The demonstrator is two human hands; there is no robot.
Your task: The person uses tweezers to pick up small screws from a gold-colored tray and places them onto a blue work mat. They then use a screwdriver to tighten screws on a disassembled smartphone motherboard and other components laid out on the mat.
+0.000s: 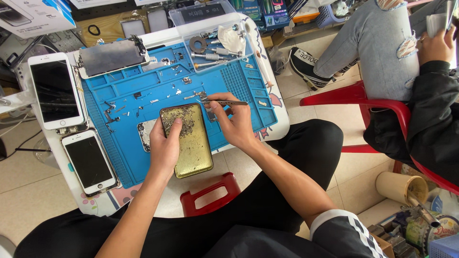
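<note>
While the gold phone housing (187,139) is steadied at the blue mat's (143,162) near edge by the left hand (165,148), tweezers (224,102) are pinched in the right hand (236,125), tips aimed toward a small part beside it.

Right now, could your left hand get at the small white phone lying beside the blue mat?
Probably not at once: the left hand is holding the gold tray, though nothing blocks the small white phone.

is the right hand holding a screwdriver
No, the right hand pinches a pair of tweezers over the blue mat, while the left hand steadies the gold phone housing.
</note>
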